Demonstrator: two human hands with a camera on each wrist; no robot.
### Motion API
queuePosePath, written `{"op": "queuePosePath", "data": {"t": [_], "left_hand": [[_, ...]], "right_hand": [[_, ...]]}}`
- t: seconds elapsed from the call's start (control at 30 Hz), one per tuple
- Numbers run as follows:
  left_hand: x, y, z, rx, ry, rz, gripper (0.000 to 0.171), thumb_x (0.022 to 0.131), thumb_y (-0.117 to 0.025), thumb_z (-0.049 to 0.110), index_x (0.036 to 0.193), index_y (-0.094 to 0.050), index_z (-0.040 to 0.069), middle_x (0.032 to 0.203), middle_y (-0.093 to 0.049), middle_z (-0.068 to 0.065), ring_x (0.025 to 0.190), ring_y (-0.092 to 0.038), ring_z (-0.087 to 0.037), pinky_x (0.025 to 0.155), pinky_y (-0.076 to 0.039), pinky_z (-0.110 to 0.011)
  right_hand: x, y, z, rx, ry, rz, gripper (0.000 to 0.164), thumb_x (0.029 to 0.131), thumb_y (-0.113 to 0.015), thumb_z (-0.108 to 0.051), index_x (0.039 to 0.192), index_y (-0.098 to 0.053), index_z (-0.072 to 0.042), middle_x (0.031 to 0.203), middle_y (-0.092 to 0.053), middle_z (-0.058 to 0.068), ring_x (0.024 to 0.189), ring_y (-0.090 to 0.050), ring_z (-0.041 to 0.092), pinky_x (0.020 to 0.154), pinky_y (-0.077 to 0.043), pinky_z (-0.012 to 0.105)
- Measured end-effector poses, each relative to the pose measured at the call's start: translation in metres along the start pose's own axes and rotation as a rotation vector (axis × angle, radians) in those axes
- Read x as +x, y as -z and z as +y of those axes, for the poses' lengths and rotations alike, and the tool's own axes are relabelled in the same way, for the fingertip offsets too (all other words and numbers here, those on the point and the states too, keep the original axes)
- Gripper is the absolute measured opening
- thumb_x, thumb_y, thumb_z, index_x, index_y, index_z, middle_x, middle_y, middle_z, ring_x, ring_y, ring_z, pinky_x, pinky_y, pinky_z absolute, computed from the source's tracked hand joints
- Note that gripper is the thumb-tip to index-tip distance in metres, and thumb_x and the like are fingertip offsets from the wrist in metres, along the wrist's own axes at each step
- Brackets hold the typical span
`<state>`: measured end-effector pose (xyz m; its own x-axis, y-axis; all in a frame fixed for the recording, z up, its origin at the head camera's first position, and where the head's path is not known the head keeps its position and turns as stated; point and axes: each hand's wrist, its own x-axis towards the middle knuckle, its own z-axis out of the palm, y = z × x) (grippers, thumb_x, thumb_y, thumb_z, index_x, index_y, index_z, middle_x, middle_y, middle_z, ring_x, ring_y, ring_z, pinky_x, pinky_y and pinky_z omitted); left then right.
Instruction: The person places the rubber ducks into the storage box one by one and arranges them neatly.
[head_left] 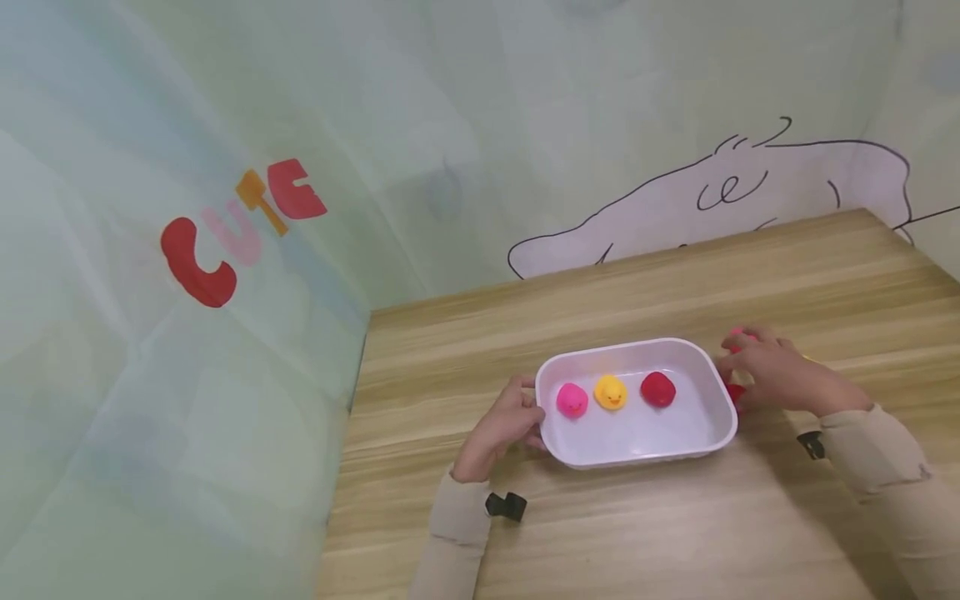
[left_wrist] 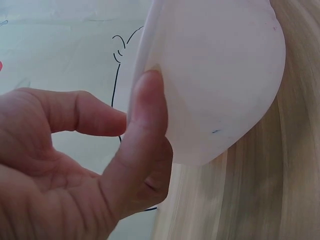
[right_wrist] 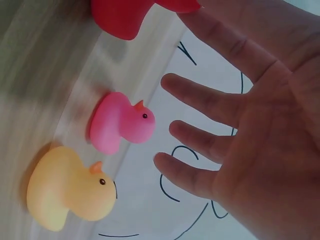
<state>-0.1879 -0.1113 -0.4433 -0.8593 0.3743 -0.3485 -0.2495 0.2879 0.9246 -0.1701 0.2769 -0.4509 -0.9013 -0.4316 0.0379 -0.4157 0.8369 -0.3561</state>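
Observation:
A white plastic tray [head_left: 637, 433] lies on the table with a pink rubber duck [head_left: 572, 401], a yellow rubber duck [head_left: 611, 392] and a red rubber duck [head_left: 657, 389] inside. My left hand [head_left: 510, 417] pinches the tray's left rim between thumb and fingers; the left wrist view shows this hand [left_wrist: 115, 155] close up. Beyond the tray's right end, my right hand [head_left: 772, 371] reaches over more ducks with its fingers spread and fairly straight. Its index fingertip meets the head of another red duck [right_wrist: 120, 17], which is cut off by the right wrist frame.
On the table near the right hand stand another pink duck [right_wrist: 120, 122] and a yellow duck [right_wrist: 67, 190], both mostly covered by that hand in the head view. The wood-grain table [head_left: 427, 367] borders a printed cloth backdrop [head_left: 450, 167] behind and at left.

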Motion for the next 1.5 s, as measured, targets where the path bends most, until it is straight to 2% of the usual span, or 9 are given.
{"op": "queuePosePath", "data": {"t": [0.17,0.3,0.53,0.8,0.97,1.1,1.23,1.43,1.5], "left_hand": [[-0.002,0.0,-0.003,-0.005,-0.007,-0.009,0.055,0.085,-0.049,-0.013,0.137,-0.03,-0.009,0.097,-0.059,-0.029,0.061,-0.065,-0.024,0.055,-0.065,-0.033],[-0.002,0.0,-0.005,-0.015,-0.004,-0.018,0.055,0.086,-0.048,-0.013,0.136,-0.028,-0.009,0.096,-0.061,-0.032,0.06,-0.065,-0.023,0.054,-0.065,-0.031],[-0.002,-0.001,-0.004,-0.016,0.009,-0.02,0.056,0.086,-0.049,-0.013,0.138,-0.027,-0.01,0.09,-0.062,-0.03,0.057,-0.065,-0.021,0.052,-0.064,-0.031],[-0.006,0.0,-0.002,-0.013,-0.009,-0.024,0.055,0.084,-0.048,-0.013,0.135,-0.027,-0.012,0.084,-0.063,-0.026,0.057,-0.066,-0.022,0.054,-0.065,-0.033],[-0.007,-0.001,-0.001,0.002,-0.007,-0.031,0.055,0.085,-0.048,-0.011,0.136,-0.026,-0.012,0.082,-0.064,-0.024,0.055,-0.065,-0.02,0.055,-0.065,-0.033],[-0.005,-0.002,-0.004,0.004,0.011,-0.015,0.057,0.086,-0.048,-0.012,0.138,-0.026,-0.01,0.086,-0.065,-0.028,0.055,-0.063,-0.018,0.054,-0.065,-0.032],[-0.004,-0.002,-0.005,0.003,0.011,-0.007,0.058,0.085,-0.049,-0.012,0.138,-0.026,-0.009,0.085,-0.065,-0.028,0.056,-0.063,-0.018,0.051,-0.064,-0.031],[0.0,-0.002,-0.001,0.016,0.001,-0.023,0.059,0.085,-0.048,-0.012,0.139,-0.024,-0.011,0.076,-0.063,-0.019,0.054,-0.063,-0.017,0.051,-0.064,-0.029],[0.002,-0.002,0.002,0.021,-0.01,-0.029,0.059,0.085,-0.048,-0.012,0.139,-0.024,-0.011,0.074,-0.061,-0.016,0.054,-0.062,-0.017,0.051,-0.063,-0.029]], "right_hand": [[-0.002,0.005,0.0,0.014,-0.012,-0.019,0.03,0.064,-0.088,-0.01,0.082,-0.07,-0.026,0.119,-0.058,0.029,0.117,-0.039,0.06,0.081,-0.041,0.084],[-0.001,0.016,0.0,0.012,-0.044,-0.035,0.028,0.066,-0.088,-0.007,0.086,-0.074,-0.021,0.119,-0.059,0.029,0.116,-0.041,0.06,0.082,-0.042,0.085],[0.001,0.037,-0.004,-0.011,-0.113,-0.039,0.027,0.068,-0.086,-0.004,0.091,-0.074,-0.01,0.121,-0.053,0.039,0.115,-0.038,0.065,0.085,-0.038,0.086],[0.006,0.048,-0.017,-0.001,-0.156,-0.018,0.022,0.073,-0.083,-0.004,0.092,-0.072,-0.009,0.128,-0.049,0.042,0.121,-0.032,0.066,0.087,-0.036,0.087],[0.009,0.052,-0.033,0.004,-0.174,-0.008,0.018,0.075,-0.083,-0.007,0.09,-0.073,-0.011,0.131,-0.047,0.042,0.126,-0.026,0.068,0.094,-0.03,0.087],[0.012,0.052,-0.046,-0.021,-0.145,0.029,0.021,0.074,-0.084,-0.007,0.092,-0.074,-0.012,0.131,-0.047,0.041,0.126,-0.027,0.067,0.097,-0.029,0.084],[0.017,0.048,-0.061,0.004,-0.098,0.052,0.025,0.074,-0.084,-0.005,0.096,-0.074,-0.011,0.135,-0.047,0.038,0.129,-0.026,0.064,0.098,-0.029,0.083],[0.026,0.043,-0.088,0.027,-0.02,0.056,0.025,0.077,-0.081,-0.003,0.097,-0.072,-0.015,0.14,-0.045,0.033,0.134,-0.024,0.061,0.101,-0.03,0.084],[0.029,0.04,-0.098,0.014,0.01,0.055,0.03,0.076,-0.084,-0.003,0.101,-0.073,-0.015,0.14,-0.046,0.031,0.135,-0.023,0.059,0.102,-0.031,0.083]]}}
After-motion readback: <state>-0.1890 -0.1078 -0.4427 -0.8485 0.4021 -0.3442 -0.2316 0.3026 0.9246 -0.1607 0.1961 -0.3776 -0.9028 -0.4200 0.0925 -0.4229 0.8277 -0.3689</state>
